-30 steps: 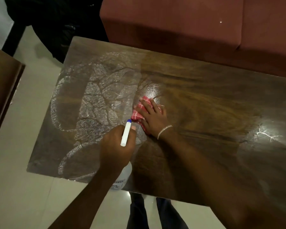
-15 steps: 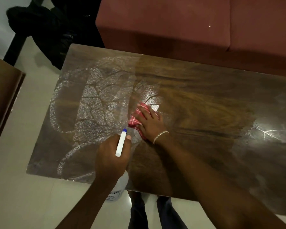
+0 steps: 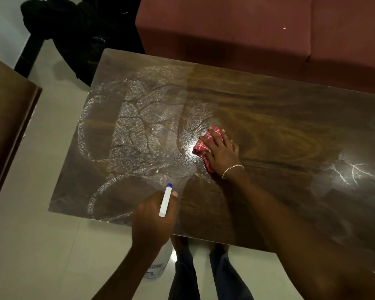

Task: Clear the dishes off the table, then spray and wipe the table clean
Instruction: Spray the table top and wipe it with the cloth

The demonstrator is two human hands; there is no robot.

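A dark wooden table (image 3: 279, 118) fills the head view, with no dishes on it. Its left half is covered in whitish wet wipe marks (image 3: 134, 131). My right hand (image 3: 222, 151) lies flat on a red patterned cloth (image 3: 204, 146) near the table's middle, pressing it onto the wood. My left hand (image 3: 153, 217) is over the near edge, closed around a white spray bottle (image 3: 160, 265) whose white nozzle with a blue tip (image 3: 166, 199) points toward the table. Most of the bottle's body is hidden under my hand.
A maroon sofa (image 3: 247, 29) stands right behind the table's far edge. A second brown table (image 3: 7, 118) is at the left across a strip of pale floor. Dark bags (image 3: 74, 31) lie at the far left corner. My legs (image 3: 204, 273) stand at the near edge.
My right hand has slid the red cloth to the right, away from the spray nozzle. My left hand with the bottle has stayed by the near edge.
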